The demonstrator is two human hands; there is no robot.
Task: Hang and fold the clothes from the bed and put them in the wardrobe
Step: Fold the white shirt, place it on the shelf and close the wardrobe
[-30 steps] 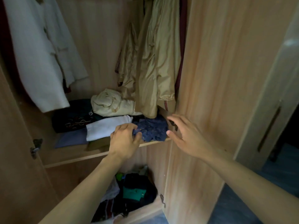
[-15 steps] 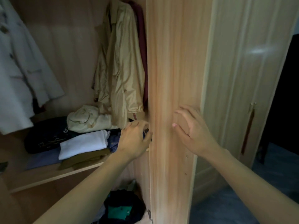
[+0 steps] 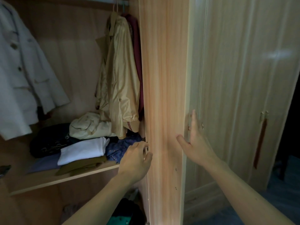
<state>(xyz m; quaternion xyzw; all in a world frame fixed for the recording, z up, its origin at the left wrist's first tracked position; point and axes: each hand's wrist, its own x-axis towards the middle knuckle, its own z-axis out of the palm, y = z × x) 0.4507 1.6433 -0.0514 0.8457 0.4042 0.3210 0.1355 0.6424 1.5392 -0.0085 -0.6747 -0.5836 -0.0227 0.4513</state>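
wardrobe [image 3: 68, 46] stands open on the left side, its door [image 3: 164, 95] swung edge-on in the middle of the view; left hand [image 3: 135, 161] sits at the door's inner edge, just in front of the shelf [image 3: 65, 177], fingers curled toward the edge, thumb against the wood; whether they grip the door or only touch it, cannot tell; right hand [image 3: 195, 143] lies flat on the door's outer edge, fingers straight and released, holding nothing, thumb spread to the left; folded clothes lie on the shelf: blue patterned piece [image 3: 121, 147] at the right end, just beside the left hand; white folded piece [image 3: 83, 151] on top of an olive piece [image 3: 82, 166]; dark garment [image 3: 48, 140] behind; cream bundle [image 3: 90, 125] at the back; above, a tan jacket [image 3: 121, 75] hangs from the rail with a maroon garment [image 3: 137, 67] behind it; a white coat [image 3: 22, 75] hangs at far left; more clothes lie dim in the compartment below the shelf, one with a green patch [image 3: 121, 220]; a closed pale door [image 3: 235, 95] with a long handle [image 3: 260, 143] stands at right.
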